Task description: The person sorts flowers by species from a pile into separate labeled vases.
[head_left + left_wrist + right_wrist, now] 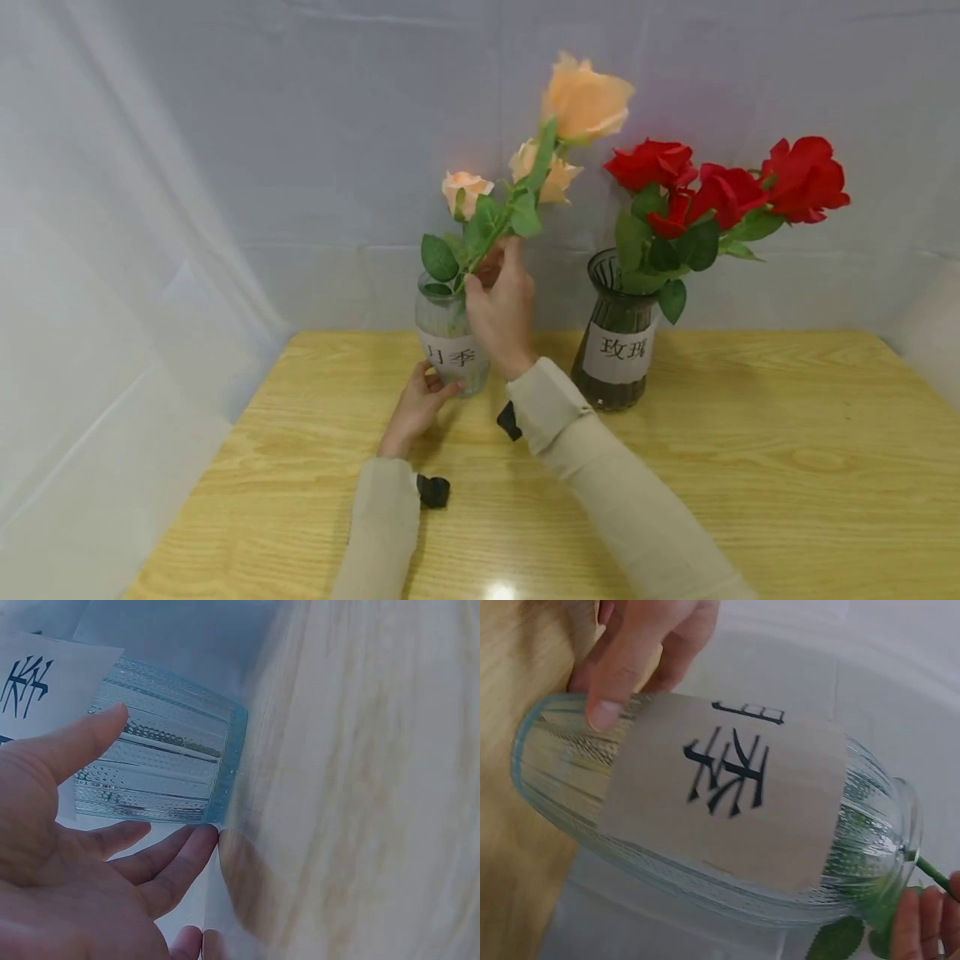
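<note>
A clear glass vase (441, 315) with a white paper label (454, 354) stands near the back of the table. My left hand (417, 406) holds it low down, thumb at the front and fingers at the side; the left wrist view shows this thumb across the ribbed glass (165, 742). Above the vase mouth, my right hand (506, 308) pinches the green stem (934, 876) of a large peach rose (588, 100), which leans right. Its stem enters the vase. Two smaller peach roses, one pale (465, 192) and one behind the stem (558, 177), also rise there.
To the right, a dark glass vase (611, 396) with its own label (618, 350) holds several red roses (806, 179). A yellow wood-grain table (750, 467) lies beneath, with a pale sheet (360, 125) hanging behind. Black pieces (433, 492) show beside the sleeves.
</note>
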{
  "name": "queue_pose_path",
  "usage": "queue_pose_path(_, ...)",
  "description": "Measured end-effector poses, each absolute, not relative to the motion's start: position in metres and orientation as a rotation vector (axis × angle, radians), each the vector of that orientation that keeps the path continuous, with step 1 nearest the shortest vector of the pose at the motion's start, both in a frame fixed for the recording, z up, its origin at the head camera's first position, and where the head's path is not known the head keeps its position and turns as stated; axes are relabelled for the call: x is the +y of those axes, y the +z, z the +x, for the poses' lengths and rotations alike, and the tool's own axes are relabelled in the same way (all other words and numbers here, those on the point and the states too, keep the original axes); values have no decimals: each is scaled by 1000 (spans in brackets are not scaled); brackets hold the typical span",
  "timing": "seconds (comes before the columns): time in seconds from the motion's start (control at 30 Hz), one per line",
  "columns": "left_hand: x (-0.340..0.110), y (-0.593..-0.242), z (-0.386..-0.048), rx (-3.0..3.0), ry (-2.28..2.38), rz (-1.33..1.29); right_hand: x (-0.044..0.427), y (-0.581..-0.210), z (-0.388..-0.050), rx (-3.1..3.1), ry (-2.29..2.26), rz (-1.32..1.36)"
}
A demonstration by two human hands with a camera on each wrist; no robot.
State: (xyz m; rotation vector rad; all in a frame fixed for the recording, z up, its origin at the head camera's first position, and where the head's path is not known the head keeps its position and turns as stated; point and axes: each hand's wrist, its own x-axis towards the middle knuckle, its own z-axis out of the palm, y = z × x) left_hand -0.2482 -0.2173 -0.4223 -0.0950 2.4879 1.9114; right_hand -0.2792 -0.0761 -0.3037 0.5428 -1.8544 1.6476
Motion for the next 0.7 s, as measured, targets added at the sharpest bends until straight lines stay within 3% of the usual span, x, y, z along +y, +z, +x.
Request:
queue_pose_path(0.37, -215, -423, -249, 2468, 1892, -123, -71, -295, -279, -2257, 1242, 634)
queue_pose_path(0.7, -214, -426, -250, 2467, 1914, -117, -48, -308, -265, -2168, 1286, 692)
